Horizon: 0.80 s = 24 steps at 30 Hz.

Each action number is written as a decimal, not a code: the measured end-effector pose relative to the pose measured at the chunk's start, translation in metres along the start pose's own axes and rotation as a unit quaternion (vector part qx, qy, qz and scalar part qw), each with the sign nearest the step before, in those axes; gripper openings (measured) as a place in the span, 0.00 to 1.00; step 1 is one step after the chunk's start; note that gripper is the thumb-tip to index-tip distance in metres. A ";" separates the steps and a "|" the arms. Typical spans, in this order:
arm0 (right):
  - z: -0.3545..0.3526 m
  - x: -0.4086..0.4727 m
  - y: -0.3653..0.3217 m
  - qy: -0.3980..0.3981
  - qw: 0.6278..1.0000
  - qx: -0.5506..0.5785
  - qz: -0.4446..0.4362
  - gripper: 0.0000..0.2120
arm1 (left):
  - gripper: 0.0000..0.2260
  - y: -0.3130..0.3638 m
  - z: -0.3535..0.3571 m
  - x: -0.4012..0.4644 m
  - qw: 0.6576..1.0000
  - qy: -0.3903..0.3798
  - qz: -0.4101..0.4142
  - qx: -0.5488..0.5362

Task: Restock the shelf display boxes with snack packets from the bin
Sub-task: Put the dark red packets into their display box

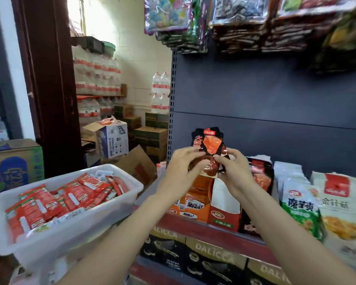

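Note:
Both hands hold a small stack of black and orange snack packets upright above the shelf. My left hand grips the packets' lower left side and my right hand pinches their lower right edge. Directly below stand an orange display box and a red and white display box with its top open. The translucent white bin at the lower left is full of several red snack packets.
Green and white snack bags and pale bags fill the shelf to the right. Black DALICCA boxes sit on the shelf below. Hanging packs crowd overhead. Cartons and water bottle packs stack behind the bin.

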State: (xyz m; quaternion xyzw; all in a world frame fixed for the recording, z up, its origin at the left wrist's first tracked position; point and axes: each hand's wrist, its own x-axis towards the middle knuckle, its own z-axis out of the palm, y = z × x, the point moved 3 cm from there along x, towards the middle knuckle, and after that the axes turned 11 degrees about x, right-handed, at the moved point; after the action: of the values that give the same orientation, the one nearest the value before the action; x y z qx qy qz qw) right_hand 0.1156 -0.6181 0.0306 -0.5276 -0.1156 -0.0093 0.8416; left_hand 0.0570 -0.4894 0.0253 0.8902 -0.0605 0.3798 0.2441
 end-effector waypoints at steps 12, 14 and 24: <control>-0.023 -0.018 -0.022 -0.013 0.952 -0.208 -0.223 0.09 | 0.11 -0.018 0.006 0.014 0.921 0.036 -0.314 -0.229; -0.013 -0.031 -0.016 -0.106 0.906 -0.320 -0.256 0.15 | 0.09 -0.004 0.011 0.015 0.918 0.012 -0.278 -0.283; -0.012 -0.035 -0.009 -0.205 0.857 -0.401 -0.251 0.22 | 0.11 0.022 0.018 0.011 0.885 -0.055 -0.195 -0.419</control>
State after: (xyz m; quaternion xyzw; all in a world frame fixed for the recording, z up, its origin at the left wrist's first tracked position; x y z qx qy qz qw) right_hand 0.0830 -0.6368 0.0267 -0.7624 -0.4004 -0.1571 0.4834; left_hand 0.0701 -0.5165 0.0315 0.7185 -0.0522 0.2138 0.6598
